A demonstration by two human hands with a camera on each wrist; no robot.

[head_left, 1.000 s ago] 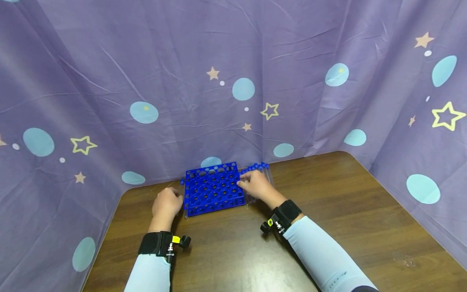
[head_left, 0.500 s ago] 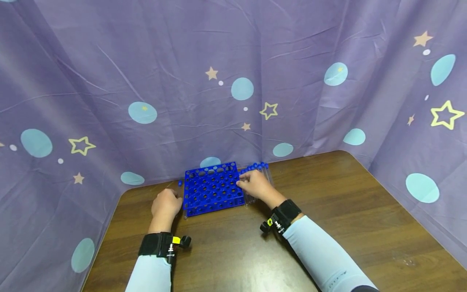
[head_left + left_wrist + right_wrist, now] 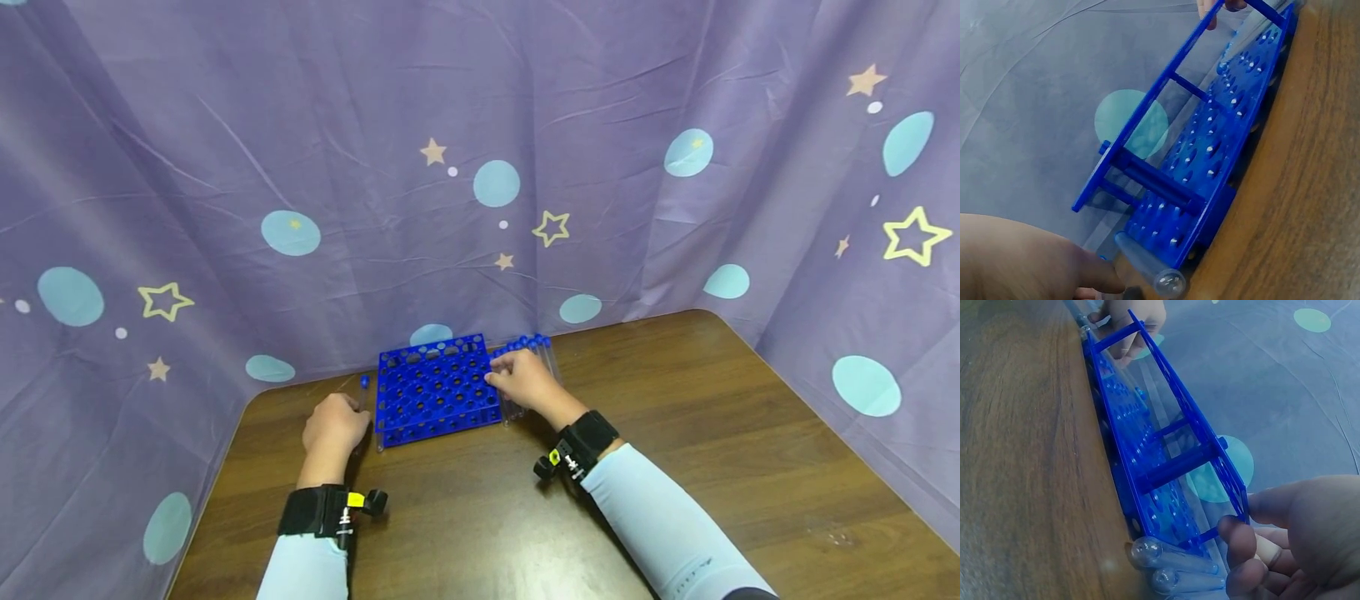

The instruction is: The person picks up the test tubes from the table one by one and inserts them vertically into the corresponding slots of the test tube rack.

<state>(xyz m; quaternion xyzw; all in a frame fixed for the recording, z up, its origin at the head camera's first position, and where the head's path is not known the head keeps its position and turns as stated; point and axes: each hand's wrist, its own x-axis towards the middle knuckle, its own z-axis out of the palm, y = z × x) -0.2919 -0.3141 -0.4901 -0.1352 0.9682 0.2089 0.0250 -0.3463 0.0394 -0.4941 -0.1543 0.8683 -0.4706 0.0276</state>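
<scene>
Blue test-tube rack (image 3: pixel 431 388) sits on the tabletop (image 3: pixel 637 467), pinched by the right hand (image 3: pixel 522 379). The left hand (image 3: pixel 334 422) grips a blue-capped test tube (image 3: pixel 364 384) beside it.

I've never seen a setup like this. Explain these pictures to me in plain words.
There is no machine here: a person works with two bare hands. The wide picture comes from a camera worn on the head, looking forward and down. The two close-ups come from cameras worn on the wrists, one for each hand's work.

On the wooden table, in front of a purple curtain, stands a blue rack full of holes. Clear tubes lie by its right end; another tube lies by its left.

The right hand pinches the rack's upper edge. The left hand seems to grip a blue-capped tube, though its fingertips are mostly hidden.
</scene>
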